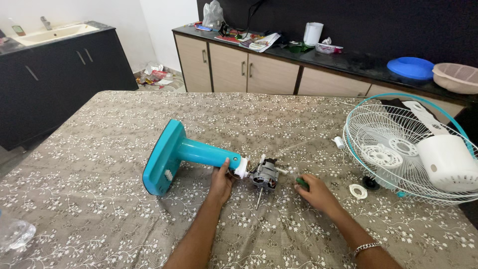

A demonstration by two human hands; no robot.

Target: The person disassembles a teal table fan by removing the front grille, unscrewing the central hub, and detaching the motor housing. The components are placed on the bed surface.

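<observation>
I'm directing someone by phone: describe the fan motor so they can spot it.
Start at the teal fan stand lying on the patterned table. At its narrow end, past the white collar, sits the motor, between the left hand and right hand. It alone is bare grey metal with a shaft.

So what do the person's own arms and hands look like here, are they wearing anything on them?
Both forearms are bare, with no sleeves reaching into view and no gloves. The left hand wears nothing that shows: no ring, watch or band. The right hand is bare too, but a silvery metal chain bracelet sits on that wrist. No other markings can be made out.
</observation>
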